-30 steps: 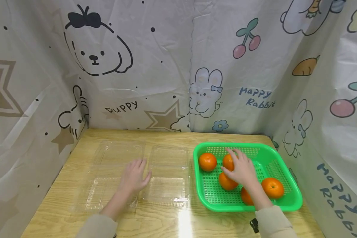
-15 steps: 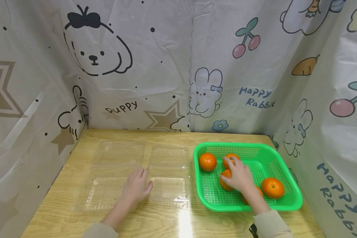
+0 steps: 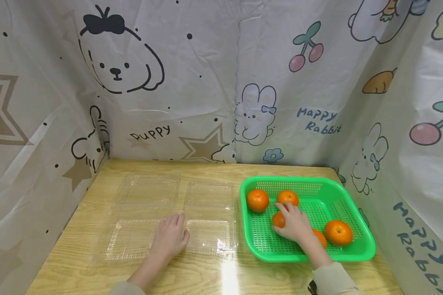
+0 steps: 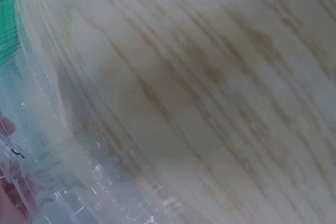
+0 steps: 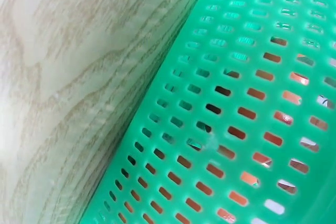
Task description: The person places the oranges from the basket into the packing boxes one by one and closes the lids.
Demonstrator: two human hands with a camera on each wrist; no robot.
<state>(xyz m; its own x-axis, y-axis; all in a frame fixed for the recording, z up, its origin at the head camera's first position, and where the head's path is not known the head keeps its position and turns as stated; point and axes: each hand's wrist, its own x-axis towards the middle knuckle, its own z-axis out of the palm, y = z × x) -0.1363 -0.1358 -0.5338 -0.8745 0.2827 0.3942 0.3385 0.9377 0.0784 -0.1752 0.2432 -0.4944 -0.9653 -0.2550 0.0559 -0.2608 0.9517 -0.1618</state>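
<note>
My left hand (image 3: 168, 237) lies between two clear plastic clamshell boxes; its thumb and fingers pinch the near side wall of the right box (image 3: 211, 235). In the left wrist view, curled fingertips (image 4: 13, 198) show through the clear plastic. The left box (image 3: 127, 241) sits beside it, partly behind the hand. Inside the green basket (image 3: 367, 246), my right hand (image 3: 294, 223) grips an orange (image 3: 278, 220), thumb in front and fingers over the back, covering much of it. The right wrist view shows only the basket's slotted wall (image 5: 210, 129), with orange patches through its holes.
Other oranges lie in the basket: one at the back left (image 3: 257, 200), one behind the right hand (image 3: 288, 198), one at the right (image 3: 338, 232), one partly under the wrist (image 3: 320, 237). Both box lids (image 3: 147, 190) lie folded back. A printed curtain (image 3: 206, 82) surrounds the wooden table (image 3: 192, 278).
My right hand has come down and nearer onto the front-left orange, uncovering the orange behind. The left hand has drawn slightly nearer, and the right box has shifted a little.
</note>
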